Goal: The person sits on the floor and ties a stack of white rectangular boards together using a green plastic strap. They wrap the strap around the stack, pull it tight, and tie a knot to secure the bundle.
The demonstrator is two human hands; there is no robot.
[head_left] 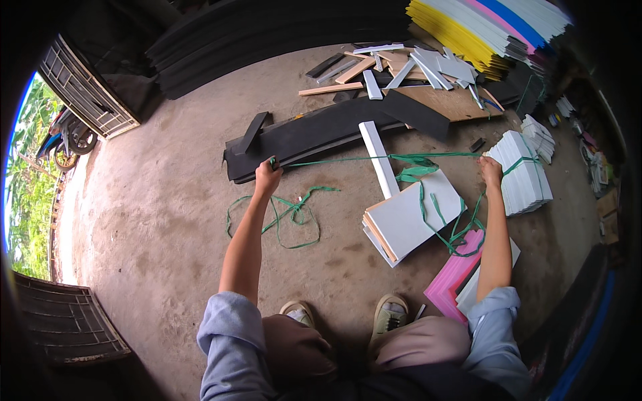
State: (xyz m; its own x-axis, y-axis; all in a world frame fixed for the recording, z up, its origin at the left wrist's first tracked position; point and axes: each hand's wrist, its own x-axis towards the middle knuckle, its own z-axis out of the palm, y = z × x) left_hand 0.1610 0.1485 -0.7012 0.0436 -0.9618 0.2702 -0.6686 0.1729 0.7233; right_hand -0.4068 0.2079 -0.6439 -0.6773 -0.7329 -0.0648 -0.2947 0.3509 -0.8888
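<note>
Both arms out wide, left hand [267, 177] and right hand [490, 170] each clenched on the green strap [348, 160], pulled taut above the white sheet stack [411, 217] on the floor. Risk: slack loops snagging a sheet corner, jerking it loose.

Soft daylight, no hard shadows; it comes from the open side left of the concrete floor [167, 220], where greenery is overexposed w/ blue fringe. Floor centre is sharp and evenly lit. Away from it, edges bend strongly and fade into a black fisheye rim.
</note>
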